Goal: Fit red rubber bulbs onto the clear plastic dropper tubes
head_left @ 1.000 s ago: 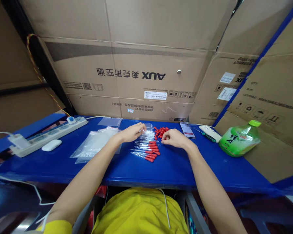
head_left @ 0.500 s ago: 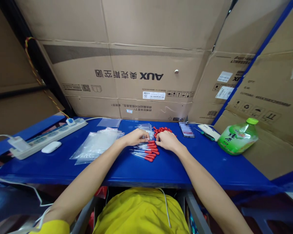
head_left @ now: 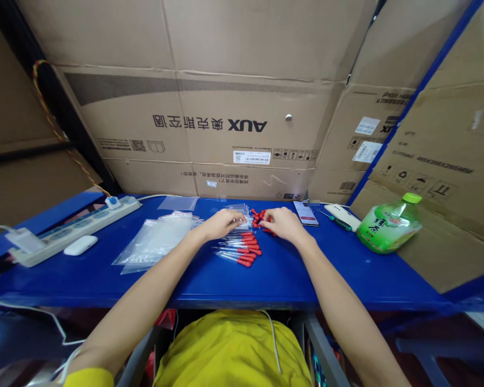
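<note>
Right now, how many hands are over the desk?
2: the left hand by the clear tubes, the right hand by the loose red bulbs. No other hand shows.

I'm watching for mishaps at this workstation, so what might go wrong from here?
The clear tubes lie loose and close together beside the left hand, so a brush could disturb them. The loose red bulbs by the right hand might scatter across the blue table. The red-ended tubes lie nearer the person than both hands, so a retreating wrist could knock them.
</note>
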The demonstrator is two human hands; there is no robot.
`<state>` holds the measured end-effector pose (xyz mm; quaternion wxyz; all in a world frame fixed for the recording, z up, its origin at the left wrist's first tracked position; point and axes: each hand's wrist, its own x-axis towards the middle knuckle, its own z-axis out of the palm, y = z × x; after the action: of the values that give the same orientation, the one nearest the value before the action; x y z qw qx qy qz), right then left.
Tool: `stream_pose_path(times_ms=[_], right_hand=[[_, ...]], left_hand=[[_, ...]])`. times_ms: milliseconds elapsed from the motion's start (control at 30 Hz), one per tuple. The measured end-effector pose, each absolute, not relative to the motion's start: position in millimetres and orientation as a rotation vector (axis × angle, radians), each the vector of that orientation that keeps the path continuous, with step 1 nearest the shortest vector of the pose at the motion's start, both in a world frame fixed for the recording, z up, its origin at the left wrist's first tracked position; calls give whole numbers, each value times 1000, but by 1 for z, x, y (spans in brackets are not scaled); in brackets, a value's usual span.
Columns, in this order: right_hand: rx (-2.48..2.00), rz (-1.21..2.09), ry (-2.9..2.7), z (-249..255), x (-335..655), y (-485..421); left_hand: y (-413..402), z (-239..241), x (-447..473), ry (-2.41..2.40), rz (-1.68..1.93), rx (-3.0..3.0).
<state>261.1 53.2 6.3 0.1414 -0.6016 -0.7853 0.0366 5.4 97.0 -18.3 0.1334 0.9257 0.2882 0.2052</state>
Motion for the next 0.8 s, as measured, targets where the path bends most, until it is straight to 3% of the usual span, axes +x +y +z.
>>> stream_pose_path(times_ms=[167, 300, 600, 800], right_hand=[[-1830, 101, -2180, 20, 309, 60], [-1898, 475, -2169, 16, 321, 59], [-1943, 699, -2164, -2, 299, 61], [-1857, 728, -2162, 0, 300, 61]], left_hand=[[91, -10, 3, 1164, 651, 2657], [93, -13, 2, 1288, 707, 2612], [89, -12, 9, 1142, 800, 2562], [87, -16, 20, 948, 1017, 2158]])
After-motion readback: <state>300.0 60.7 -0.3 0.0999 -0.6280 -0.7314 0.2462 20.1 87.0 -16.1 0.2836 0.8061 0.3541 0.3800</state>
